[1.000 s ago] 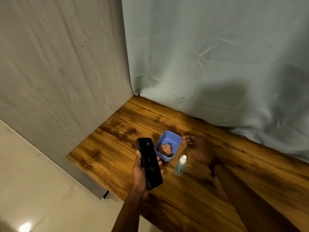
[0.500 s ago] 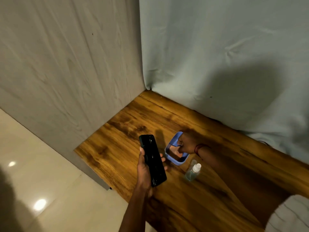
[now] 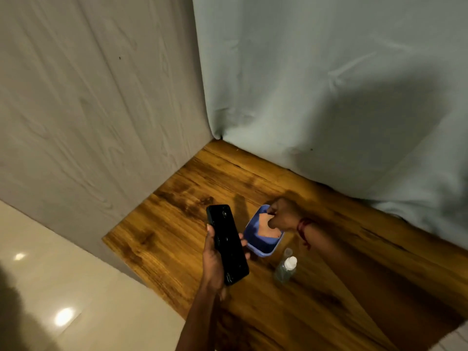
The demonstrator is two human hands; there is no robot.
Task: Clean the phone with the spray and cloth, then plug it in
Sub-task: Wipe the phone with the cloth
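A black phone (image 3: 227,243) is held upright-tilted above the wooden table's left part, gripped from below by my left hand (image 3: 213,262). To its right a small blue square container (image 3: 262,247) sits on the table with a pinkish cloth (image 3: 268,225) inside. My right hand (image 3: 283,215) reaches into the container from the right, fingers pinched on the cloth's upper edge. A small clear spray bottle (image 3: 285,269) with a white cap stands just in front of the container, to the right of the phone.
The wooden table (image 3: 329,287) fills a corner between a grey wood-grain panel (image 3: 88,110) on the left and a pale blue-grey curtain (image 3: 329,84) behind. Glossy floor tiles (image 3: 63,287) lie beyond the table's left edge.
My right hand moved from the tabletop beside the container into it and closed on the cloth. The phone stayed in my left hand; the camera shifted closer.
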